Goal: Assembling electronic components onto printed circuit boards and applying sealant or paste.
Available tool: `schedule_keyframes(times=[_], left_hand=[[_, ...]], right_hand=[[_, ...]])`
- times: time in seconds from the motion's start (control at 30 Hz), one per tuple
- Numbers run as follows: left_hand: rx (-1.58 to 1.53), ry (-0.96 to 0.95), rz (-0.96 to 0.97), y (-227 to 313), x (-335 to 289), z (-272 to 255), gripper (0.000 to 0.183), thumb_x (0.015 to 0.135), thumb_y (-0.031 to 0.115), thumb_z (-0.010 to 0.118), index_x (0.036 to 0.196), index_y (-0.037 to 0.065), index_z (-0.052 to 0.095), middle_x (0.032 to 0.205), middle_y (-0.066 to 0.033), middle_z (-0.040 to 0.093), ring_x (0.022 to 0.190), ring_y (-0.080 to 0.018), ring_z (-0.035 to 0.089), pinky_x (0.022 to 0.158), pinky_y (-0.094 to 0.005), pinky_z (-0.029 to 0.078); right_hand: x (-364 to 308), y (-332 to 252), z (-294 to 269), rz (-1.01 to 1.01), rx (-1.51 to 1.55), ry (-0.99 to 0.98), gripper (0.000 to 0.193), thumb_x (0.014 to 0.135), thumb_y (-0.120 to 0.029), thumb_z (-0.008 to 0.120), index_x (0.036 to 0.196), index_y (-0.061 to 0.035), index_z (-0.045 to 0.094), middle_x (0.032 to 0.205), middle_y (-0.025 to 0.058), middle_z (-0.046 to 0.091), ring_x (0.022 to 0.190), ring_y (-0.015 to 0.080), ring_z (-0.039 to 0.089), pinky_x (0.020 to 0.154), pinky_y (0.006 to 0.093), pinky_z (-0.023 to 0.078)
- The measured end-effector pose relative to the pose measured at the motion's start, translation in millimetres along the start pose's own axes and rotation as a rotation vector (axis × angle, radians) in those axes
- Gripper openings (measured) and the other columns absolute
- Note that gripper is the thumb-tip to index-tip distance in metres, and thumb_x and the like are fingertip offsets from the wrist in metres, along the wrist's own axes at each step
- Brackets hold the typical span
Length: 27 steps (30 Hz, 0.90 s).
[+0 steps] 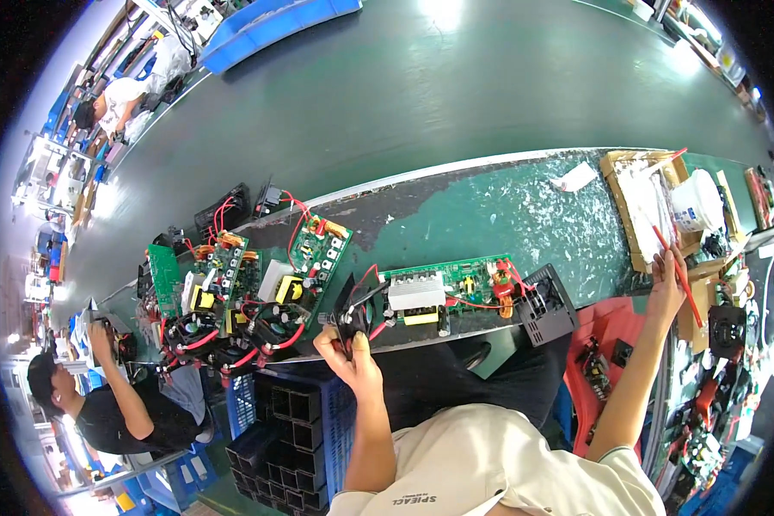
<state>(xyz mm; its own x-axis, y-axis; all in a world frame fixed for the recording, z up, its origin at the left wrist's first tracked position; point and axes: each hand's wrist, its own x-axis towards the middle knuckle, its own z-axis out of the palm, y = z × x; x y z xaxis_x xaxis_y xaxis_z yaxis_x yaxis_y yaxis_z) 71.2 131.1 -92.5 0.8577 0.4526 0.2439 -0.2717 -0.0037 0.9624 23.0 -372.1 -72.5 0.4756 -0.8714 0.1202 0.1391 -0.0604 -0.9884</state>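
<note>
My left hand [353, 363] grips a black end panel with a fan [353, 316] at the bench's near edge, thumb and fingers closed on its lower part. Red wires run from it to a green circuit board [469, 285], which carries a silver heatsink and a yellow transformer. At the board's right end lies a black slotted end cover [545, 307], tilted. Off to the right, my right hand [665, 282] is closed round a thin red stick [682, 282], held slanting beside a cardboard tray. The stick's exact kind cannot be made out.
More circuit boards with fans [271, 288] crowd the bench to the left. At right are the cardboard tray [621, 211], a white tub [697, 202] and a red bin [606, 331]. Below stands a blue crate [339, 430] of black housings. A co-worker [116, 408] sits at left.
</note>
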Motion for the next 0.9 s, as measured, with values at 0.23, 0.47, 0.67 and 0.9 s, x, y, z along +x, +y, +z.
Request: schedule_keyframes(times=[0.23,0.47,0.67,0.9], left_hand=[[-0.027,0.061,0.033,-6.3,-4.6,-0.7,0.033,0.085,0.012,0.07,0.103,0.009,0.042,0.098,-0.0001,0.041,0.083,-0.0088,0.037,0.073,-0.0254,0.033],[-0.054,0.055,0.056,-14.6,-6.3,-13.8,0.036,0.085,0.014,0.071,0.106,0.008,0.043,0.096,0.0004,0.042,0.082,-0.0088,0.041,0.073,-0.0232,0.035],[0.26,0.028,0.096,-3.4,-5.5,12.6,0.027,0.084,0.01,0.065,0.105,0.005,0.049,0.096,-0.0025,0.046,0.084,-0.0132,0.044,0.075,-0.0282,0.039],[0.634,-0.08,0.131,2.8,46.6,9.8,0.04,0.096,0.024,0.062,0.125,-0.002,0.049,0.117,-0.0103,0.052,0.102,-0.0211,0.049,0.09,-0.0345,0.04]], right_hand=[[-6.4,-9.5,1.7,-0.002,-0.077,-0.026,0.032,0.097,-0.017,0.062,0.124,-0.0006,0.06,0.114,0.0079,0.063,0.097,0.0147,0.063,0.084,0.0253,0.052],[-7.8,-2.8,2.7,-0.025,-0.051,-0.014,0.03,0.097,-0.015,0.062,0.121,0.0027,0.061,0.111,0.0095,0.064,0.097,0.0156,0.065,0.083,0.0257,0.054],[-5.2,-11.5,-23.3,-0.167,-0.376,0.068,0.026,0.094,-0.018,0.065,0.114,-0.0003,0.065,0.104,0.0029,0.063,0.091,0.0105,0.058,0.079,0.0239,0.049],[-20.7,-16.2,17.6,-0.042,-0.016,0.158,0.024,0.094,-0.015,0.065,0.108,0.0052,0.063,0.095,0.0092,0.067,0.087,0.0143,0.066,0.08,0.0258,0.054]])
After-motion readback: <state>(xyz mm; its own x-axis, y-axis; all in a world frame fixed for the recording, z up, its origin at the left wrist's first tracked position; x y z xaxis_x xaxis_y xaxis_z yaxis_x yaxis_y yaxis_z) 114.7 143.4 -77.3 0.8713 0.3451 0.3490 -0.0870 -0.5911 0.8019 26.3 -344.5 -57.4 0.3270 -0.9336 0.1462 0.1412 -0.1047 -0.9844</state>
